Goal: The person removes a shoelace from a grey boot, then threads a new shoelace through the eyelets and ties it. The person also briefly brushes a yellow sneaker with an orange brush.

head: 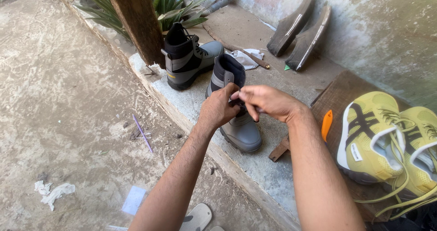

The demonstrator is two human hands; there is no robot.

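Concrete ledge, rough and pale, runs from far left to near right, with a dirt yard below it on the left and a stained wall behind. My left hand and right hand meet at the front of the near grey boot, which stands upright on the ledge; both hands have fingers pinched together at its lacing, though I cannot tell exactly what they grip. Second grey boot stands farther off to the left, apart from the first, beside a wooden post that blocks part of the green plant. Count: two grey boots. Right of my arm, two yellow sneakers sit side by side on a dark wooden board, with an orange plastic piece at the board's edge. Far against the wall, two worn soles lean. One white rag lies near a stick. On the dirt: one purple straw, crumpled white paper, one pale sandal near my left arm.
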